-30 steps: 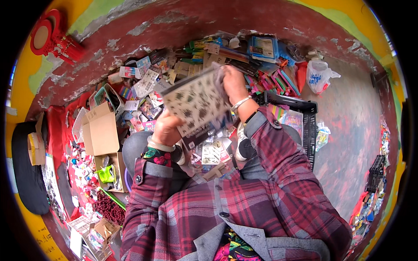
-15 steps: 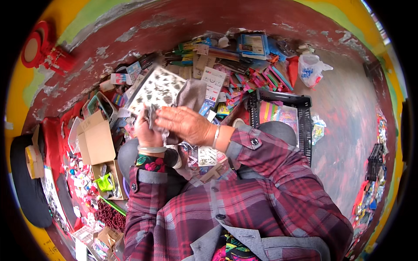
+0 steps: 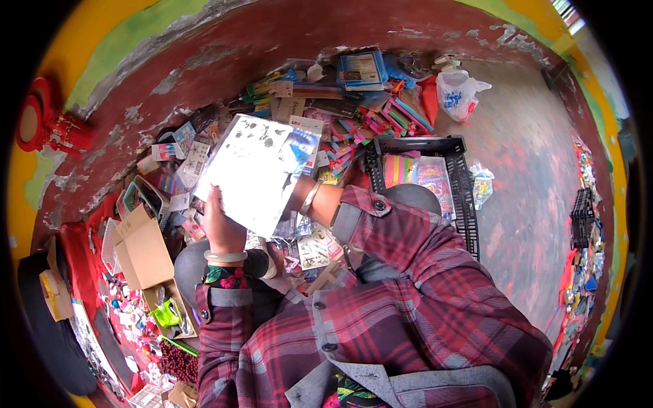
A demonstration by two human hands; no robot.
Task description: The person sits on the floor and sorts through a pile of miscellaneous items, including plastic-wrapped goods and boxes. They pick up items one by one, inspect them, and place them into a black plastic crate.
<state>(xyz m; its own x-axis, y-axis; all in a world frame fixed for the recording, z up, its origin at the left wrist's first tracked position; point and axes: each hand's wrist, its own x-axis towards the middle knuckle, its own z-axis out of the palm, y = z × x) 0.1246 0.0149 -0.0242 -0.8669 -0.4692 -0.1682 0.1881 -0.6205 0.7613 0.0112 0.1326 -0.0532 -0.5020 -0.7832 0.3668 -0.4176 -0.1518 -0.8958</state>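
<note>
A glossy sheet (image 3: 252, 163) is held above the floor (image 3: 520, 190), left of the black crate (image 3: 420, 145).
I see the left hand (image 3: 226, 228) pinching its lower-left edge; how the right hand (image 3: 301, 193), partly behind it, grips, I cannot tell.

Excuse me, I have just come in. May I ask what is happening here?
A person in a plaid jacket is holding up a pale, shiny sheet with dark prints. The left hand grips its lower left edge; the right hand is partly hidden behind it. A black crate with colourful packets stands to the right, and an open cardboard box to the left.
</note>
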